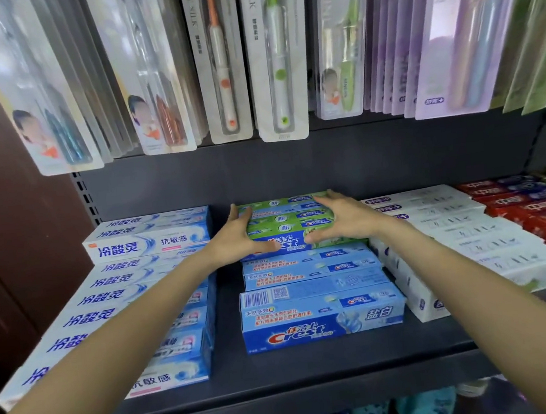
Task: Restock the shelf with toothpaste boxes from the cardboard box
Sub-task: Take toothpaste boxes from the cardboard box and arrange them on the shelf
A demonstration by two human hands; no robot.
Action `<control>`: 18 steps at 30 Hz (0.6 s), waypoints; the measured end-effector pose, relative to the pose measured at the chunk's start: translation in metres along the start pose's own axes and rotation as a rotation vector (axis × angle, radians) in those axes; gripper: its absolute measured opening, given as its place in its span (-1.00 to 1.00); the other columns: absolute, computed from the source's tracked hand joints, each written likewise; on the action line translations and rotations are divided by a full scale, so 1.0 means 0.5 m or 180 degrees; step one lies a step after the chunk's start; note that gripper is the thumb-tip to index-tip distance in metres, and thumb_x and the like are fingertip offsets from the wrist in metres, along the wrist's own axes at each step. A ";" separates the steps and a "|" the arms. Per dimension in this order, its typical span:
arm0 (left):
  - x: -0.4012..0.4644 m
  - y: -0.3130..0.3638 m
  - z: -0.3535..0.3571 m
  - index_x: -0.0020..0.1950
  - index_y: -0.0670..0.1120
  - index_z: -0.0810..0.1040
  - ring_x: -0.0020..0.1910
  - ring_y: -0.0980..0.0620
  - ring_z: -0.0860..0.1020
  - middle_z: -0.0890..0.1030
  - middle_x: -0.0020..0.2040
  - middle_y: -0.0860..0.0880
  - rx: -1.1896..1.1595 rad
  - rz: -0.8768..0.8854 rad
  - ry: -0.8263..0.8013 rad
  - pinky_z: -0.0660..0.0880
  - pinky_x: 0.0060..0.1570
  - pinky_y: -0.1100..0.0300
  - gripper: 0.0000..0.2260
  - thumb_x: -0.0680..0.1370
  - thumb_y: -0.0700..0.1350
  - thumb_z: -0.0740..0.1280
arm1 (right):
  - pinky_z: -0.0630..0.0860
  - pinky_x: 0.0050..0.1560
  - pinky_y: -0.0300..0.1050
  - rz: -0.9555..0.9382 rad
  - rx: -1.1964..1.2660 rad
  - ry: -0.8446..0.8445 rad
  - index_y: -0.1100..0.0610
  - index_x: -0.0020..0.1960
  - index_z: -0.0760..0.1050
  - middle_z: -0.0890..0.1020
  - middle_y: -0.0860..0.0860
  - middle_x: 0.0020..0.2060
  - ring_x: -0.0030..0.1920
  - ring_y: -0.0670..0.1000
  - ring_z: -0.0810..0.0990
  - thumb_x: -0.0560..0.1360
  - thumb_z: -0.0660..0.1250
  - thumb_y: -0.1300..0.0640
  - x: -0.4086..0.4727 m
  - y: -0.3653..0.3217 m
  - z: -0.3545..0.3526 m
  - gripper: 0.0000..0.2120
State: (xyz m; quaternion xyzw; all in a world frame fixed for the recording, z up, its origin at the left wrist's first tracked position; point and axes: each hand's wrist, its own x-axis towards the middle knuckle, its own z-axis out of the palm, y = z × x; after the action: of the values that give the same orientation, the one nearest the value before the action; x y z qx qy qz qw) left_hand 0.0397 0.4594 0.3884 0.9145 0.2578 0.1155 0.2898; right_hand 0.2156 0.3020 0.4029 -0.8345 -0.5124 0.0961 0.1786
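Both hands are on the green toothpaste boxes (286, 220) at the back of the shelf (283, 381): left hand (237, 235) cupping one end, right hand (343, 216) the other (thumbs along the front). Blue boxes (319, 306) lie just in front, toothbrush packs (249, 57) hang above.

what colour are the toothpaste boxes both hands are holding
Green and blue, seen in the head view: the green Crest boxes between the left hand and right hand.

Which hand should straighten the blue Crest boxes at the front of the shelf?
Probably the right hand: the blue Crest boxes lie directly under its forearm. Both hands grip the green stack; the left hand sits nearer the white-blue boxes.
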 end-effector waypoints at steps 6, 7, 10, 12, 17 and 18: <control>-0.006 0.000 0.003 0.55 -0.11 0.00 0.54 0.02 -0.08 -0.13 0.56 -0.11 0.0243 0.0049 0.0066 0.14 0.41 0.11 -0.07 0.38 0.19 0.44 | 0.04 0.49 0.11 -0.0029 -0.0190 0.0034 -0.01 0.53 0.01 -0.05 0.09 0.54 0.53 0.10 -0.07 0.26 0.37 -0.39 0.005 0.002 0.008 0.02; -0.007 0.002 0.004 0.55 -0.10 0.00 0.54 0.02 -0.06 -0.11 0.56 -0.10 0.0311 0.0062 0.0092 0.16 0.41 0.11 -0.06 0.38 0.22 0.43 | 0.04 0.49 0.11 -0.0031 -0.0231 0.0018 -0.01 0.54 0.00 -0.06 0.09 0.54 0.53 0.10 -0.07 0.26 0.36 -0.39 0.005 0.002 0.007 0.03; -0.007 0.007 0.003 0.56 -0.08 -0.02 0.50 0.00 0.14 -0.10 0.57 -0.07 0.0627 0.0061 0.0100 0.23 0.37 0.12 -0.06 0.38 0.29 0.37 | 0.04 0.49 0.12 -0.0037 -0.0426 -0.0025 -0.01 0.54 -0.05 -0.08 0.09 0.54 0.53 0.12 -0.10 0.28 0.31 -0.42 0.006 0.003 0.007 0.03; -0.003 0.007 0.000 0.56 -0.05 -0.04 0.51 -0.04 0.13 -0.09 0.57 -0.05 0.0851 0.0100 0.0034 0.19 0.40 0.08 -0.08 0.39 0.32 0.34 | 0.04 0.49 0.14 -0.0024 -0.0584 -0.0076 -0.02 0.54 -0.09 -0.09 0.08 0.54 0.53 0.12 -0.10 0.26 0.25 -0.47 0.008 0.004 0.008 0.05; 0.001 0.006 -0.005 0.55 0.01 -0.07 0.53 -0.08 0.00 -0.11 0.57 -0.03 0.0921 0.0065 -0.0193 0.11 0.47 -0.02 -0.09 0.40 0.32 0.32 | 0.06 0.48 0.18 0.0002 -0.0779 -0.0106 -0.02 0.54 -0.15 -0.11 0.06 0.54 0.53 0.11 -0.11 0.23 0.17 -0.54 0.016 0.009 0.012 0.09; 0.001 0.005 -0.004 0.55 0.01 -0.07 0.53 -0.08 -0.01 -0.12 0.57 -0.03 0.0906 0.0056 -0.0206 0.11 0.47 -0.03 -0.09 0.40 0.32 0.33 | 0.06 0.48 0.18 0.0007 -0.0817 -0.0105 -0.02 0.54 -0.16 -0.11 0.06 0.54 0.53 0.11 -0.12 0.23 0.17 -0.54 0.016 0.010 0.013 0.09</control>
State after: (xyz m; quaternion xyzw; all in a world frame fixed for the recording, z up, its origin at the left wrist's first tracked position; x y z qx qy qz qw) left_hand 0.0405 0.4588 0.3917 0.9518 0.2540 0.0507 0.1643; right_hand 0.2213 0.3085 0.3953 -0.8493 -0.5224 0.0438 0.0618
